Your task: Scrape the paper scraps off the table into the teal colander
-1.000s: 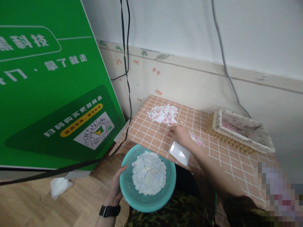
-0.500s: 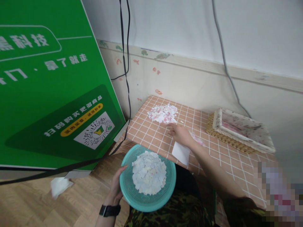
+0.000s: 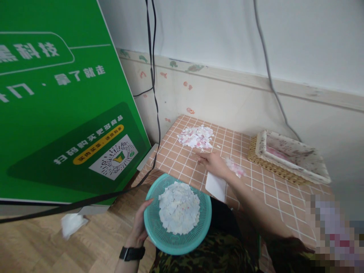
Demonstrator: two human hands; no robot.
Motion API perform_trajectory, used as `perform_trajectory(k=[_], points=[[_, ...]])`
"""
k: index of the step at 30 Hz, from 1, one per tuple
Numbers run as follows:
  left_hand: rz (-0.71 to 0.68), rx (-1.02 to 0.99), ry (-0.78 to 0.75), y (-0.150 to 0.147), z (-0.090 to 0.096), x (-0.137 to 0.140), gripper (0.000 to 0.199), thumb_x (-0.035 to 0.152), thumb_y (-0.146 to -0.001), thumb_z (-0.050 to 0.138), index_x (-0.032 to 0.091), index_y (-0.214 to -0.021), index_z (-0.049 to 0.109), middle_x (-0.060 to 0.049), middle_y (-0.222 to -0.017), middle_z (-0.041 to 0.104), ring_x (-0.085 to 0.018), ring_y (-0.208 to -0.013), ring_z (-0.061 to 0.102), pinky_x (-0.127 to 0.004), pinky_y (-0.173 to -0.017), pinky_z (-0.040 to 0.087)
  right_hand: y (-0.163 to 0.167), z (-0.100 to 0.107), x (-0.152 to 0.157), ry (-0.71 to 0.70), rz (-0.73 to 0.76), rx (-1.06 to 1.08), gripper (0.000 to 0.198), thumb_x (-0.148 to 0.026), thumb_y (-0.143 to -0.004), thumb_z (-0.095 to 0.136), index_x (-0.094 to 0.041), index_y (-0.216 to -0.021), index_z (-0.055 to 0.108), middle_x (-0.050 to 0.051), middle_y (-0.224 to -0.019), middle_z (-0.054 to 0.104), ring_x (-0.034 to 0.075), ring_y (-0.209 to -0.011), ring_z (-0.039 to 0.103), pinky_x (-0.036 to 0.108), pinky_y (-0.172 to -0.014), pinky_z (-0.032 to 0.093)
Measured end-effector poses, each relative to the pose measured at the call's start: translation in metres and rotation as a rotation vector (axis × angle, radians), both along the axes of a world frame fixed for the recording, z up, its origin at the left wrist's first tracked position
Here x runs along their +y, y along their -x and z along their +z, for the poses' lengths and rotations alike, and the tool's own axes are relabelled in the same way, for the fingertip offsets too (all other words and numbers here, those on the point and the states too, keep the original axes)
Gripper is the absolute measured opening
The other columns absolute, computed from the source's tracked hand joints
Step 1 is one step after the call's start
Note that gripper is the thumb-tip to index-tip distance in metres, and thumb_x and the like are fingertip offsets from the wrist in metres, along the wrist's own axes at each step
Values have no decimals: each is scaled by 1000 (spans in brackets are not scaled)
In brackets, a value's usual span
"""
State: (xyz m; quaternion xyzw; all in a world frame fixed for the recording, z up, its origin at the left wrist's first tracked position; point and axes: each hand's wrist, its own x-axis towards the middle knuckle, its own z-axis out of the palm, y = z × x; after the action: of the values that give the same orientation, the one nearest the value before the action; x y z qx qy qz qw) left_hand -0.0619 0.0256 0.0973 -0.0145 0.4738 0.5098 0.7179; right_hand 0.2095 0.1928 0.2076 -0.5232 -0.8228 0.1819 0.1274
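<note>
A turquoise plastic colander [image 3: 206,223] holds a heap of torn white paper scraps [image 3: 179,207]. My left hand [image 3: 140,222] is closed on its left rim, thumb over the edge. Above the checked tabletop is my right hand [image 3: 212,162], index finger stretched out towards the left and the others loosely bent, with nothing visible in it. Just beyond those fingers lies a pile of white and pink paper scraps [image 3: 196,136]. Beneath my right wrist a white sheet [image 3: 216,185] rests at the table's front edge. A smaller patch of pinkish scraps [image 3: 236,167] lies beside the wrist.
A cloth-lined wicker basket [image 3: 287,163] stands on the table [image 3: 274,193] at the right, against the wall. On the left is a large green cabinet [image 3: 85,98]. Black straps [image 3: 155,102] hang in front of it, and a white crumpled thing [image 3: 73,224] lies on the floor.
My right hand has moved slightly left, and more of the pinkish scraps shows behind it. The black straps have swung a little to the right. My left hand and the colander stay put.
</note>
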Motion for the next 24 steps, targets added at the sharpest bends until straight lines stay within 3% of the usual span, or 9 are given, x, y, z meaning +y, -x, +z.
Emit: perform_trajectory(k=[4, 9, 16, 20, 24], points=[[3, -45, -5, 1, -3, -1, 15, 22, -73, 64, 11, -81, 70, -8, -74, 74, -21, -66, 68, -34, -69, 54, 3, -5, 2, -12, -52, 41, 31, -20, -87, 46, -25, -110, 65, 4, -94, 71, 19, -88, 64, 26, -74, 44], [-3, -43, -18, 2, -4, -1, 18, 22, -74, 63, 10, -85, 70, -9, -76, 74, -23, -69, 69, -36, -73, 53, 5, -15, 5, -105, -174, 25, 26, -37, -86, 50, -25, -90, 73, 4, -82, 72, 18, -72, 65, 25, -62, 41], [4, -26, -9, 1, 0, 0, 15, 21, -72, 64, 11, -82, 70, -9, -77, 74, -25, -71, 69, -39, -74, 53, 10, -19, 8, -126, -226, 15, 27, -42, -82, 55, -24, -76, 74, 4, -69, 70, 16, -62, 60, 24, -54, 35], [25, -6, -4, 0, 0, 1, 12, 19, -71, 64, 11, -78, 70, -8, -74, 74, -23, -67, 69, -37, -70, 54, 11, -16, 8, -109, -171, 2, 29, -35, -87, 48, -21, -82, 73, 6, -76, 71, 17, -67, 62, 24, -58, 37], [12, -29, -12, 1, 0, 0, 14, 20, -72, 64, 11, -81, 69, -8, -75, 74, -24, -70, 69, -36, -72, 54, 11, -14, 8, -102, -96, -7, 29, -17, -85, 42, -22, -93, 70, 4, -79, 71, 17, -74, 63, 23, -62, 39]])
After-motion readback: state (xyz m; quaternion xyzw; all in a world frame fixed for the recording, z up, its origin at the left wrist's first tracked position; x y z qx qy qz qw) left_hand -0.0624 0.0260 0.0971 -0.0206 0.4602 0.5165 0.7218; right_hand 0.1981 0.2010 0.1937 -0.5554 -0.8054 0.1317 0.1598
